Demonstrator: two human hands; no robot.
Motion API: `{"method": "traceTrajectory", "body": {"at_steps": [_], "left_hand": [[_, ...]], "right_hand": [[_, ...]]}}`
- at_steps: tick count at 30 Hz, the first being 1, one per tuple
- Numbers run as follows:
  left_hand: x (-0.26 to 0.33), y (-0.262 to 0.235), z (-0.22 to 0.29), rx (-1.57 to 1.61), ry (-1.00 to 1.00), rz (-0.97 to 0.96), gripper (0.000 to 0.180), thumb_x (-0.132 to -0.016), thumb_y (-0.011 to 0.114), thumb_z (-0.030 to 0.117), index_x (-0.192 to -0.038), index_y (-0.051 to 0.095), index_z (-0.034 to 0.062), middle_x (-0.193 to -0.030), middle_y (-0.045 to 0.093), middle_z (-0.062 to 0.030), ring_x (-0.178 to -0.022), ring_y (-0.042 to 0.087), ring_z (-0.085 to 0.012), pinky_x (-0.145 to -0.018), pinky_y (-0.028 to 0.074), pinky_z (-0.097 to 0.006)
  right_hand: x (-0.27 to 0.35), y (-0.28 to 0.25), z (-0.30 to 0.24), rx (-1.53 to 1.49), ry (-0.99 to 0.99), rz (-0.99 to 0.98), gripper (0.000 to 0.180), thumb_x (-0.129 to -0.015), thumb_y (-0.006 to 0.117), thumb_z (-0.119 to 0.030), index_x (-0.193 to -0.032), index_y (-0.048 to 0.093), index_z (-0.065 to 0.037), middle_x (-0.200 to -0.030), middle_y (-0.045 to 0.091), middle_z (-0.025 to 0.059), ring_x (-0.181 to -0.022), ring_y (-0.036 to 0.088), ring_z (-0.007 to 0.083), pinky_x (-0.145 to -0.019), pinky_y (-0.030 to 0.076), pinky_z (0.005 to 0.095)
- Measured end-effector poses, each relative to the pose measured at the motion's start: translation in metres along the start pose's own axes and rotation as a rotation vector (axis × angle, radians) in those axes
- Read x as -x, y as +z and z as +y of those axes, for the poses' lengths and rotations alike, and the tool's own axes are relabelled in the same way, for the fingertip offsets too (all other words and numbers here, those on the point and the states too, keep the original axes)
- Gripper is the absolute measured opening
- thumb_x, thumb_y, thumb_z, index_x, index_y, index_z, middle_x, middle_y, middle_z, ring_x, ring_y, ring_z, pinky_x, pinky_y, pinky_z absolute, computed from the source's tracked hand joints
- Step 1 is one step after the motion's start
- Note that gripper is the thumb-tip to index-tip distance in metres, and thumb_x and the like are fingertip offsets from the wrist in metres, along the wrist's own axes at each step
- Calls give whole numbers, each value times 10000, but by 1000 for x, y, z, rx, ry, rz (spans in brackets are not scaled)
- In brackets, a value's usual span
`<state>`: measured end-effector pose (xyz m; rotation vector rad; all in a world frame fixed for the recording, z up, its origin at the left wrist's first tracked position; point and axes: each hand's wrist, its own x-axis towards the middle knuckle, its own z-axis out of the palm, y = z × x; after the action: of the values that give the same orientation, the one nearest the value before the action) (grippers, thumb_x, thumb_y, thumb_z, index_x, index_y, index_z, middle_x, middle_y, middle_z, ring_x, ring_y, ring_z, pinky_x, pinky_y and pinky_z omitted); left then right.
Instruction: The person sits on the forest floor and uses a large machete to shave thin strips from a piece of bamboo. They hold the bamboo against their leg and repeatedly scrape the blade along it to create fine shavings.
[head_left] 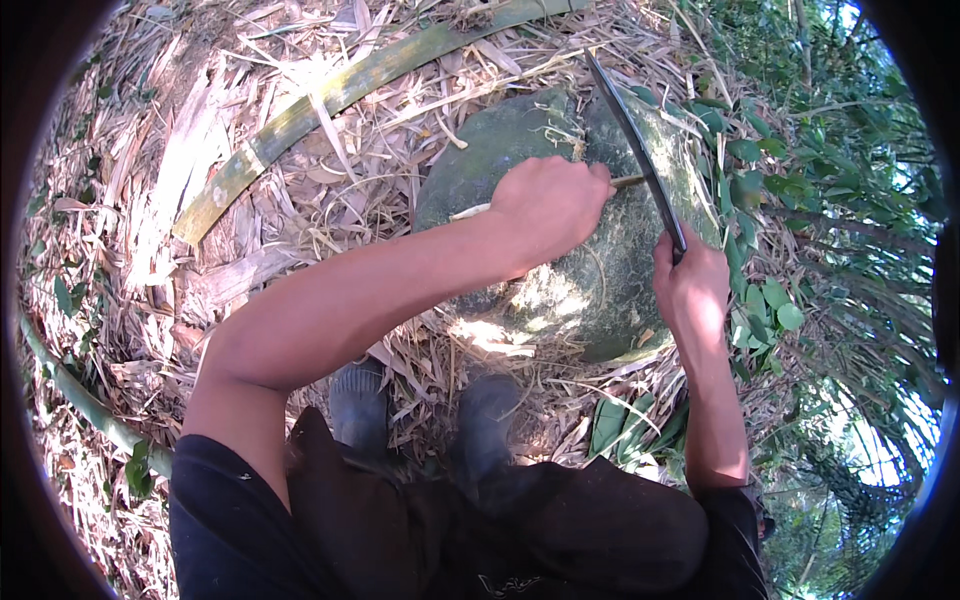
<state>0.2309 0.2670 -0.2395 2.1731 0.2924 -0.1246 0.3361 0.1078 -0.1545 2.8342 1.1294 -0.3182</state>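
Observation:
My right hand [693, 278] is closed round the handle of a machete [645, 158]. Its long dark blade slants up and to the left over a mossy boulder [625, 265]. In my left hand [553, 208], a closed fist turned knuckles up, is a thin bamboo strip [630, 181]. One short end of the strip sticks out toward the blade and appears to meet it; whether the edge has entered it I cannot tell. A pale length [470, 212] shows on the fist's other side, partly behind my wrist. Thin shavings [562, 133] lie on the boulder.
A long split bamboo slat [345, 90] lies beyond the boulder to the left. Dry leaves and husks [190, 250] cover the ground. Green plants [775, 305] crowd the right side. My dark boots [485, 415] stand before the boulder. A green bamboo pole [95, 408] lies at the lower left.

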Motion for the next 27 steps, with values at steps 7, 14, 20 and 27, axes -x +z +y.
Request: {"method": "traceTrajectory", "body": {"at_steps": [7,14,20,27], "left_hand": [[-5,0,1,1,-38,22,411,-1067,349,360,-1135,584,30,-809,696,-211,-802,694,-413,-719,549,-512],[-10,16,-10,192,-63,204,307,-1046,494,306,-948,588,31,-618,506,-149,-545,472,-260,-555,398,-404],[-17,21,-10,117,34,170,256,-1051,483,225,-936,543,4,-683,525,-153,-603,493,-264,-564,395,-401],[-23,8,9,51,-184,-23,313,-1041,453,294,-1021,560,0,-836,645,-276,-795,636,-467,-692,466,-540]], "right_hand": [[-2,-10,2,-132,224,-54,277,-913,594,-231,-981,689,21,-626,639,188,-564,650,344,-576,481,474],[4,-17,22,-568,351,-251,246,-918,555,-187,-937,667,31,-655,624,129,-561,601,232,-576,494,440],[16,-4,43,-498,62,-88,215,-861,552,-110,-943,680,42,-607,632,189,-526,640,345,-562,558,465],[12,-8,34,-313,94,-100,305,-902,587,-207,-1139,661,-30,-746,689,197,-624,685,356,-612,572,456]]}}
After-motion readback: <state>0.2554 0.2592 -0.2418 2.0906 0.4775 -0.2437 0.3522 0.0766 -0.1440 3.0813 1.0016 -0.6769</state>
